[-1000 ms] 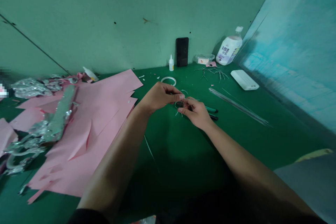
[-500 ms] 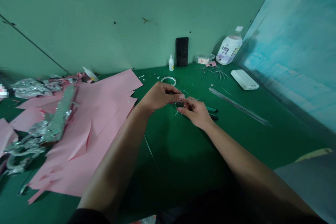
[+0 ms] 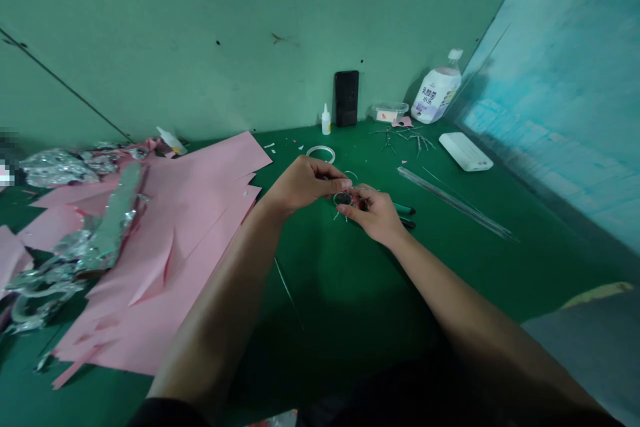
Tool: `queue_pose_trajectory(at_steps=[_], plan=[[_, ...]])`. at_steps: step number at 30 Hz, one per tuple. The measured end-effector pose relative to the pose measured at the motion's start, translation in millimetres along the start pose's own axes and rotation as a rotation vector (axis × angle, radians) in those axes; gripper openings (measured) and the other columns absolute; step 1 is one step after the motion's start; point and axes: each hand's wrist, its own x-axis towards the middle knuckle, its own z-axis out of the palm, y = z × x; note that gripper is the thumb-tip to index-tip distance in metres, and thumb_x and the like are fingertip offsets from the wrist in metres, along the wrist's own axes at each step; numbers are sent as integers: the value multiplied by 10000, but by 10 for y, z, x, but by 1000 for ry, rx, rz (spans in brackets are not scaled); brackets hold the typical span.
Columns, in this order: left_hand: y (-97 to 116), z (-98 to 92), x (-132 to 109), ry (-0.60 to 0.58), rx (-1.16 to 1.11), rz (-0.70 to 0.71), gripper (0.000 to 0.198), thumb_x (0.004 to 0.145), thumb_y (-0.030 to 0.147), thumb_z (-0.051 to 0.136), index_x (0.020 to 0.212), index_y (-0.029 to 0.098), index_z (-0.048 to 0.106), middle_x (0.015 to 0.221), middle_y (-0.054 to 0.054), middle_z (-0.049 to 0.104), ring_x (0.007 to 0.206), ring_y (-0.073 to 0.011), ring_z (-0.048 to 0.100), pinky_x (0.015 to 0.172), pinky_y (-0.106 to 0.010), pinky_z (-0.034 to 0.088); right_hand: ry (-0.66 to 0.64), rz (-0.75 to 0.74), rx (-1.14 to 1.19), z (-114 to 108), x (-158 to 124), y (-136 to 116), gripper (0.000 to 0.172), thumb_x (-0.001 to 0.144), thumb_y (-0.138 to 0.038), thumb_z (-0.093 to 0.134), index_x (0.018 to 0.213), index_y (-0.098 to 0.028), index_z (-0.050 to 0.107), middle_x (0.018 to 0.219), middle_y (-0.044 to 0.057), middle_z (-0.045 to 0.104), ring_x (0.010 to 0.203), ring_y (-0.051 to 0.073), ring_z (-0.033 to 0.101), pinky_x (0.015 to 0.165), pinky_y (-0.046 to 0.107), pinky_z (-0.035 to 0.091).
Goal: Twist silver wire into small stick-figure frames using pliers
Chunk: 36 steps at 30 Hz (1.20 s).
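Fingertips (image 3: 346, 183) of the left hand (image 3: 305, 183) and right hand (image 3: 373, 215) pinch a small wire-ringed disc (image 3: 343, 198), held together above the green mat (image 3: 320, 320) at centre. Green-handled pliers (image 3: 404, 209) lie just right of it, a roll of clear tape (image 3: 321, 154) lies farther away, and pink paper (image 3: 165, 247) spreads left.

Wire ring (image 3: 343, 198) between both hands (image 3: 305, 183) (image 3: 374, 215)

Bare forearms (image 3: 215, 320), dark sleeves (image 3: 167, 413) (cuffs only)
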Motion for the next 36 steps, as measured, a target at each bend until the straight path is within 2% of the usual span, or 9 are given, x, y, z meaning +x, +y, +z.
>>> queue_pose_trajectory(at_steps=[20,36], plan=[[12,12,-1,-11,-5,-36,170,704,330,761,792,184,769,712,-26,707,640,-106,595,603,-241,478,10,2,34,5,2,3,195,754,-379,743,742,-201,666,737,0,501,658,142,467,580,290,374],[-50,-3,19,-8,-25,-11,189,695,326,773,807,175,774,729,-31,722,658,-113,615,615,-238,491,15,9,42,10,-3,9,216,747,-402,750,773,-202,674,723,-11,477,618,123,428,558,276,357]])
